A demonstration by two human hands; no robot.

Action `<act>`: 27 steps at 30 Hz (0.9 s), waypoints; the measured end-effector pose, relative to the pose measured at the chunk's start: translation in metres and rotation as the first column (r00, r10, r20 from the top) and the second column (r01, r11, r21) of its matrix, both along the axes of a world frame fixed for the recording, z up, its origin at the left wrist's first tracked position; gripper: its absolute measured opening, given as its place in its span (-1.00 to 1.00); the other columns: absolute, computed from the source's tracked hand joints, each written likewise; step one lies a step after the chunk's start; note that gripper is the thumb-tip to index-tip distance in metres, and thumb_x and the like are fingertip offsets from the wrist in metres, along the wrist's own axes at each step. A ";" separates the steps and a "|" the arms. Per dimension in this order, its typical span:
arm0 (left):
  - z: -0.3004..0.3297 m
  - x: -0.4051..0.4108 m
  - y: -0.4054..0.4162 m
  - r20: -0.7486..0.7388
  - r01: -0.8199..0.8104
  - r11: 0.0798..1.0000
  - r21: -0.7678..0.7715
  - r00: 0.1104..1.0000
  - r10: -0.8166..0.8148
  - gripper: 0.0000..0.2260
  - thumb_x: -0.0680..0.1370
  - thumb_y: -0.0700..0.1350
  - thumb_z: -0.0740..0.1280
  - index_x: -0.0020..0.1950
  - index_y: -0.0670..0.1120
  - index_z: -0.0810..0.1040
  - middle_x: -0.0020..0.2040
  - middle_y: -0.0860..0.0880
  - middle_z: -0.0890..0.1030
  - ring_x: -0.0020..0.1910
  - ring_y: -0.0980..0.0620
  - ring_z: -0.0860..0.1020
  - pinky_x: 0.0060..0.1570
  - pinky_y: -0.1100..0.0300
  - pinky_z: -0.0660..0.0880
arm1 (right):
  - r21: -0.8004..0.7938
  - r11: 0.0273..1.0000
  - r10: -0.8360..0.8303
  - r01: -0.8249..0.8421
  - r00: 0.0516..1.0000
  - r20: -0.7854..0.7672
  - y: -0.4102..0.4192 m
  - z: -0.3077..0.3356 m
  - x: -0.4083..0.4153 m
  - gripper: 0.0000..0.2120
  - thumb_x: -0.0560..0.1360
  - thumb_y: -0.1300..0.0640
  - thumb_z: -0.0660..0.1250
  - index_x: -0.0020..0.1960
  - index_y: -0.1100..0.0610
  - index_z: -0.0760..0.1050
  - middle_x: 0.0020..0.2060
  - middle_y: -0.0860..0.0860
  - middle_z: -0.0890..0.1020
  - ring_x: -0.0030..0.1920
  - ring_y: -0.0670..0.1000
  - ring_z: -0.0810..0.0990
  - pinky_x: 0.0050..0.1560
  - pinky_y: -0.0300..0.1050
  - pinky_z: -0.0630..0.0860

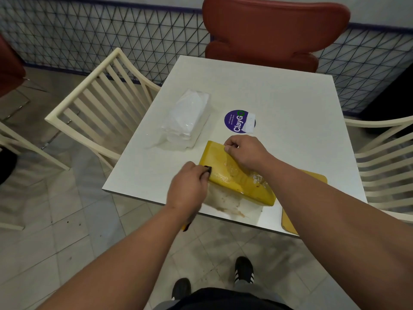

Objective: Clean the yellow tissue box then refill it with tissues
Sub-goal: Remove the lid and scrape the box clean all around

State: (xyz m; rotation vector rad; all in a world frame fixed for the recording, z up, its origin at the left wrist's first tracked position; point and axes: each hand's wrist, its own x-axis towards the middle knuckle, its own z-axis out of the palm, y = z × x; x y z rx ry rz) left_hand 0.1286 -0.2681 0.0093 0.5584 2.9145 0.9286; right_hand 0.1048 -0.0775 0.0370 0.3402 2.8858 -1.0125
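Yellow tissue box [234, 173] sits tilted on the near part of the white table [279, 104], its far edge raised and its wet, smeared face up. Right hand [244, 151] pinches that far top edge, fingers curled over it, holding the box steady. Left hand [190, 186] is curled round a scraper tool [208, 168]; only the black tip shows past the fingers, touching the box's left face just beside the corner. A yellow-and-black bit of the handle pokes out below the left wrist. Under the box, on the left hand's side, the table carries a wet brown smear [225, 202]. Right of the box, partly hidden by the right forearm, lies a flat yellow panel [290, 222] reaching the table's near edge; cannot tell whether it touches the box. Beyond the left hand, apart from the box, lies a clear-wrapped pack of white tissues [185, 121]. Beyond the right hand, near the fingers but not touching, is a round purple sticker [237, 120] with a white tag over its right side. Cream slatted chairs [96, 108] stand at both sides of the table, 1 red chair [274, 30] at the far end.
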 end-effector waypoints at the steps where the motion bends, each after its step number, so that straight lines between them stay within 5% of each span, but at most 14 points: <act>1: 0.000 -0.005 -0.005 0.001 -0.028 1.000 -0.009 1.000 0.028 -0.79 0.60 -0.06 0.22 0.12 -0.06 0.61 -0.08 -0.02 0.47 -0.15 -0.04 0.51 -0.13 0.13 0.44 | 0.001 1.000 0.002 -0.002 1.000 0.004 0.000 0.000 0.000 -0.82 0.58 0.08 0.26 0.10 0.08 0.59 -0.04 -0.04 0.59 -0.04 -0.05 0.46 -0.08 -0.19 0.33; 7: -0.002 -0.006 -0.004 0.021 -0.049 0.999 -0.014 0.999 0.049 -0.80 0.61 -0.07 0.22 0.11 -0.08 0.60 -0.08 -0.01 0.46 -0.17 -0.02 0.50 -0.16 0.17 0.41 | -0.029 0.998 0.064 -0.062 0.996 0.070 0.010 0.014 0.007 -0.73 0.62 0.03 0.16 0.20 0.06 0.56 0.14 -0.03 0.59 0.12 -0.01 0.48 0.03 -0.17 0.34; 14: -0.002 -0.006 -0.009 0.036 -0.023 0.999 -0.031 0.999 0.024 -0.78 0.62 -0.06 0.19 0.11 -0.09 0.59 -0.08 -0.01 0.45 -0.20 0.03 0.44 -0.19 0.20 0.35 | 0.031 0.991 -0.132 0.128 0.980 0.149 0.055 0.018 0.055 -0.73 0.60 -0.01 0.17 0.10 0.05 0.59 0.09 -0.03 0.63 0.12 0.03 0.51 0.03 -0.10 0.40; 19: -0.003 -0.007 -0.010 0.025 -0.001 1.000 -0.024 1.000 0.002 -0.78 0.62 -0.07 0.20 0.12 -0.10 0.59 -0.07 -0.01 0.44 -0.20 0.05 0.40 -0.19 0.22 0.30 | -0.183 0.943 -0.257 0.278 0.958 0.131 0.051 0.003 0.088 -0.65 0.60 -0.05 0.19 0.06 0.20 0.60 0.02 0.12 0.63 0.06 0.14 0.56 0.16 0.06 0.45; 27: 0.002 0.013 0.014 0.014 0.037 0.997 -0.067 0.999 -0.036 -0.77 0.62 -0.05 0.17 0.12 -0.10 0.58 -0.05 -0.04 0.43 -0.18 -0.07 0.48 -0.20 0.13 0.37 | -0.345 0.898 -0.276 0.273 0.960 0.043 0.052 -0.012 0.086 -0.78 0.62 0.05 0.18 -0.03 0.11 0.57 -0.06 0.16 0.61 -0.14 0.03 0.50 -0.07 -0.04 0.45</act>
